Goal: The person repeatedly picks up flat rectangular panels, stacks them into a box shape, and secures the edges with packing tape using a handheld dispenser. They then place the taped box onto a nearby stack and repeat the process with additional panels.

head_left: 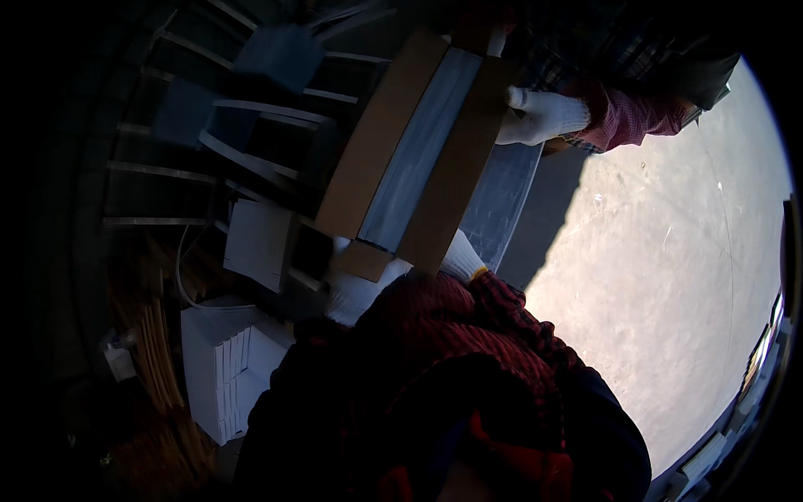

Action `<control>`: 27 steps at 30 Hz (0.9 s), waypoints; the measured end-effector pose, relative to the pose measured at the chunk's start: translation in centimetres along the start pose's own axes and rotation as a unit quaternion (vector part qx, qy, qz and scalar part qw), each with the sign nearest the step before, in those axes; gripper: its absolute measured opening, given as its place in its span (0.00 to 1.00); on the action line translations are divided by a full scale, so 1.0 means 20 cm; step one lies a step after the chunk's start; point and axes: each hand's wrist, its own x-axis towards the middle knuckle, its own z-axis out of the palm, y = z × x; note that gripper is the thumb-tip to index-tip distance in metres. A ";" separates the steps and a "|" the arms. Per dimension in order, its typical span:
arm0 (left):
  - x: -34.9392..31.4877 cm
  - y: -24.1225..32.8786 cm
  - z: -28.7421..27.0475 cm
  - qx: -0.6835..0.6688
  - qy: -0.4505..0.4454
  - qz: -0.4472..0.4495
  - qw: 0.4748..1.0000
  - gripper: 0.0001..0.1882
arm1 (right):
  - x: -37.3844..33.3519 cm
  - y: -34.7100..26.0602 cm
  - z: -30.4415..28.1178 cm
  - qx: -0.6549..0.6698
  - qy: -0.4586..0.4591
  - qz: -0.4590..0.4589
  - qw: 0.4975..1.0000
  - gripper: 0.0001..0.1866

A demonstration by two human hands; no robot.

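Note:
A long cardboard box (434, 176) stretches away in front of me with its flaps spread. Inside lies a long, flat grey-silver piece (422, 146) that fills its length. My left hand (358, 293), in a white knit glove, is at the near left corner of the box, partly covered by the small end flap. My right hand (461, 256), gloved too, reaches in behind the right flap, which hides its fingers. Across from me, a co-worker's gloved hand (544, 115) is at the far right side of the box.
Beneath the box shows a dark, smooth work surface (502, 197). White boxes (259, 244) and a white carton (219, 364) stand at left, beside stacked flat cardboard (155, 351). Metal racks (159, 171) fill the dark far left. A sunlit floor (661, 276) spreads at right.

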 end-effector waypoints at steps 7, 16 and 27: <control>-0.02 -0.14 -0.21 -0.241 -0.072 -0.094 0.963 0.32 | -0.08 -0.42 -0.46 0.266 -0.022 0.217 0.939 0.22; 0.21 0.09 -0.02 -0.171 0.109 -0.088 0.975 0.22 | -0.08 -0.55 -0.62 0.350 0.043 0.139 0.925 0.25; 0.31 0.32 -0.20 0.382 -0.216 0.291 0.850 0.29 | -0.01 -0.41 -0.35 0.474 0.230 0.008 0.850 0.27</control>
